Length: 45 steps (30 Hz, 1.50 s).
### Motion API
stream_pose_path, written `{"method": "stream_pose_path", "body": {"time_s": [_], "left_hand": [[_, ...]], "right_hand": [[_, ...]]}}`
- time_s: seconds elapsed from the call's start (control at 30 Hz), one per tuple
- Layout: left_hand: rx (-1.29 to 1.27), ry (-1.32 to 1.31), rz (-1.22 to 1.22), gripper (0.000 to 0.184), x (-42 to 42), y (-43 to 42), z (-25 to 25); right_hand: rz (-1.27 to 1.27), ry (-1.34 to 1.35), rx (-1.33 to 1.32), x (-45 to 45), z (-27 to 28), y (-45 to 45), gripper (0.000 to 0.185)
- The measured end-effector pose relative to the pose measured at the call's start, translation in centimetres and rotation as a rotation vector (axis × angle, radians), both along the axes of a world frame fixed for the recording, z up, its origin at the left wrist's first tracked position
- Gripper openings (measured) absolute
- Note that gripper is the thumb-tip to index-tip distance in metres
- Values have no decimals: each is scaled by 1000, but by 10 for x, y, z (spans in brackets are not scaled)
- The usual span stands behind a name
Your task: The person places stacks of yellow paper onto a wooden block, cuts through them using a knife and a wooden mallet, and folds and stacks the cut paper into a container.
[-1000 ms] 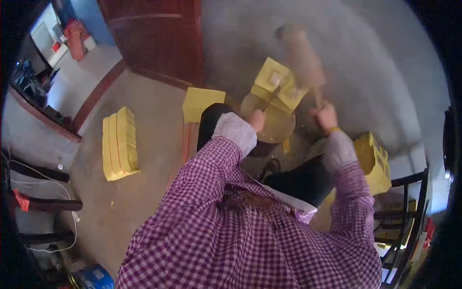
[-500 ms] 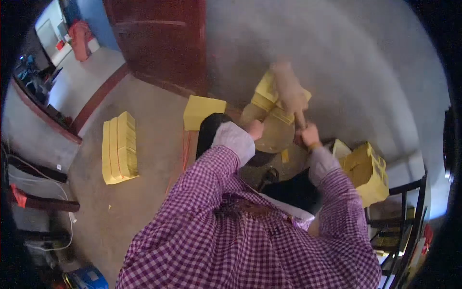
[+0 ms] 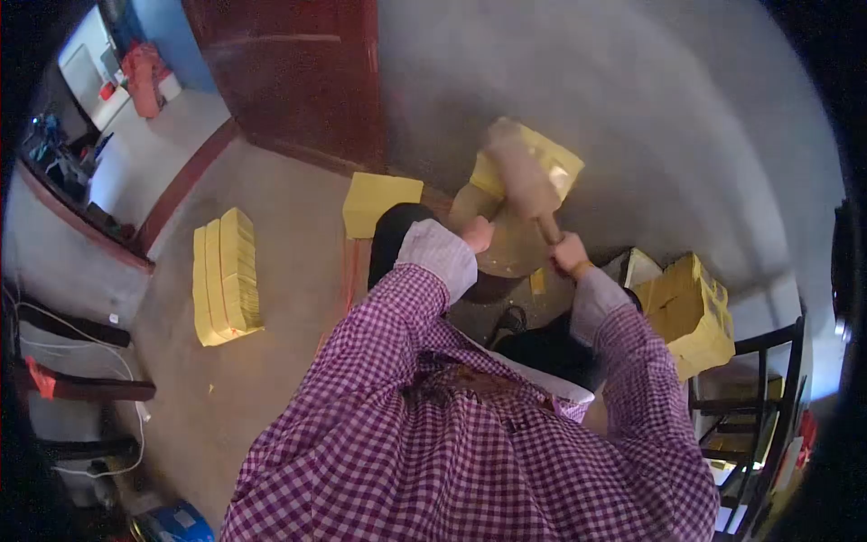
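My right hand is wrapped round the handle of a wooden mallet, whose thick head is blurred by motion. Under and behind the mallet lies a stack of yellow paper on a round block. Close to the near side of the stack is my closed left hand; a thin shape seems to rise from it, too blurred to name. Just left of the block stands another yellow paper stack, partly hidden by my knee.
A tied yellow paper bundle lies on the floor at left. An open yellow carton stands at right beside a dark chair. A red-brown door and a grey wall close off the far side.
The mallet has shifted slightly left and its handle is tilted more to the left; my right hand has moved a little left with it. My left hand has stayed nearly in place.
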State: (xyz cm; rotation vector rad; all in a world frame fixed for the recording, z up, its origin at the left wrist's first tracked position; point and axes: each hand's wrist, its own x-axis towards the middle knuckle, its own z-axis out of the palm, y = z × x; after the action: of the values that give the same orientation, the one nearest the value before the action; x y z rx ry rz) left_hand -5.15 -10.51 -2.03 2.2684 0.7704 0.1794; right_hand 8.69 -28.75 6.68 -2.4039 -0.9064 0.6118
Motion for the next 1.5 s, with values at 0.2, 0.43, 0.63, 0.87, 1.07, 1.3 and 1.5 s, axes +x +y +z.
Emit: {"method": "stream_pose_path", "body": {"time_s": [0.2, 0.43, 0.63, 0.87, 1.07, 1.3, 1.5], "left_hand": [[-130, -10, 164, 43, -10, -9, 33], [-185, -12, 154, 48, -44, -19, 45], [-681, -83, 63, 37, -115, -44, 37], [-1401, -265, 221, 31, -133, -40, 5], [-1450, -229, 270, 25, -137, -44, 26], [-1270, -451, 548, 23, -132, 20, 38], [-745, -110, 279, 39, -80, 13, 18]], "right_hand": [[-51, 413, 495, -21, 103, 21, 13], [-36, 294, 143, -39, 17, 14, 7], [-58, 648, 471, -99, 115, -21, 12], [151, 205, 288, -134, 22, -50, 28], [47, 544, 73, -161, 57, -44, 31], [1, 604, -72, -140, 141, -108, 26], [492, -262, -455, -121, 183, -138, 44]]}}
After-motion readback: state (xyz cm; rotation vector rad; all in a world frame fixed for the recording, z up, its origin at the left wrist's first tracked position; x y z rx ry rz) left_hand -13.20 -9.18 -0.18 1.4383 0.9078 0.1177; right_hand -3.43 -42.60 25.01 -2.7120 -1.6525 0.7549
